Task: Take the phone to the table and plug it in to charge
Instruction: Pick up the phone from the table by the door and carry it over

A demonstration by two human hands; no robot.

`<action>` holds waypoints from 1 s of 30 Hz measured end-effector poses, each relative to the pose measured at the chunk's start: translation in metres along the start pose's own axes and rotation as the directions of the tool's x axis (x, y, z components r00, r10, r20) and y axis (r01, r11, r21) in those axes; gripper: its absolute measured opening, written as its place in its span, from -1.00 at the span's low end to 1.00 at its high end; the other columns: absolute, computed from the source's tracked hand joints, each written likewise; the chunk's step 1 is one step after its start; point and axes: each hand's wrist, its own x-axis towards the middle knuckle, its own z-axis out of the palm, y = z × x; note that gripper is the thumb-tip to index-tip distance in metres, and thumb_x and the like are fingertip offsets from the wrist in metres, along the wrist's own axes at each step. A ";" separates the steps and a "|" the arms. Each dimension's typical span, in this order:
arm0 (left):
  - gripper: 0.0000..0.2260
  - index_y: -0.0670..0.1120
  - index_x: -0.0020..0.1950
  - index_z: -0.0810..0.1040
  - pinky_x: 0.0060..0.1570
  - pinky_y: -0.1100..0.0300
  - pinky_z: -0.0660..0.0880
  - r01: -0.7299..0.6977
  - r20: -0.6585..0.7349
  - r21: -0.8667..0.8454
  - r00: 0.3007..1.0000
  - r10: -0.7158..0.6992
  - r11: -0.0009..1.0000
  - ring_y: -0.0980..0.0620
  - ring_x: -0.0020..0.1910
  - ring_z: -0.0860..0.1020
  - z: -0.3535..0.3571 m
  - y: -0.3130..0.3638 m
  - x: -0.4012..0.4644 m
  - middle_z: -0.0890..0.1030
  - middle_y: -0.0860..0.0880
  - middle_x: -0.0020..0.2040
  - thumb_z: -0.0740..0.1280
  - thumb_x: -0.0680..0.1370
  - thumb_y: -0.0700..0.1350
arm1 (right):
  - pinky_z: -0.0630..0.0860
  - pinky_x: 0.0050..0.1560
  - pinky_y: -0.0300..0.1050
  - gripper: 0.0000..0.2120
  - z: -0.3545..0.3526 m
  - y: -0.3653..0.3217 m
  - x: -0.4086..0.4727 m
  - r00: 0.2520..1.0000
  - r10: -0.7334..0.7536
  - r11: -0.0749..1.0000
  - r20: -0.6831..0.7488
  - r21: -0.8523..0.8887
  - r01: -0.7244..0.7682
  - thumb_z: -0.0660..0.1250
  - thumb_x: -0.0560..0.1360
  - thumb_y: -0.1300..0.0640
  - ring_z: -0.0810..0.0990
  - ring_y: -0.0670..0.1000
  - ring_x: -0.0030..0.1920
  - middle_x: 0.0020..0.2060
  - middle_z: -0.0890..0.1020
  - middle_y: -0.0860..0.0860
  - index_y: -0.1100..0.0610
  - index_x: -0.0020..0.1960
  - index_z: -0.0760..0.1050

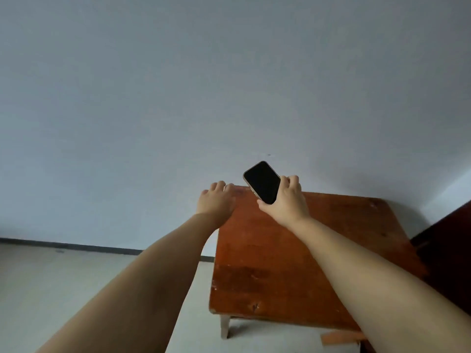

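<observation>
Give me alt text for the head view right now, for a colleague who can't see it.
The right hand holds a dark-screened phone above the far edge of a bare reddish wooden table against a plain wall. The empty left hand reaches to the table's far left corner.

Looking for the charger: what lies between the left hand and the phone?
Nothing: only the wooden table's bare far corner between left hand and phone, head view.
</observation>
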 end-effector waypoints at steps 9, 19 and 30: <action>-0.66 -0.13 0.35 0.30 0.17 -0.02 0.38 0.321 -0.118 0.102 0.944 -0.309 0.942 -0.14 0.29 0.37 -0.076 -0.246 -0.146 0.41 -0.15 0.33 0.11 0.60 -0.04 | 0.52 -0.15 -0.01 -0.33 0.087 -0.278 -0.031 0.952 -0.287 0.947 0.106 0.180 0.266 0.43 0.28 -0.19 0.48 0.15 -0.01 0.07 0.38 0.15 0.23 0.15 0.32; -0.69 -0.15 0.29 0.37 0.14 -0.03 0.36 0.712 -0.203 0.060 0.695 -0.690 0.699 -0.17 0.27 0.37 -0.146 -0.462 -0.299 0.45 -0.17 0.26 0.12 0.59 -0.08 | 0.52 -0.04 0.08 -0.32 0.175 -0.539 -0.090 0.771 -0.597 0.790 0.220 0.330 0.517 0.43 0.28 -0.17 0.42 0.18 0.09 0.11 0.37 0.17 0.27 0.16 0.31; -0.73 -0.15 0.23 0.39 0.05 0.00 0.37 0.860 -0.302 -0.034 0.477 -0.825 0.509 -0.16 0.21 0.39 -0.182 -0.634 -0.314 0.47 -0.15 0.21 0.12 0.58 -0.08 | 0.53 -0.01 0.07 -0.34 0.254 -0.746 -0.034 0.587 -0.771 0.632 0.245 0.405 0.661 0.44 0.28 -0.16 0.42 0.15 0.10 0.12 0.36 0.15 0.26 0.15 0.31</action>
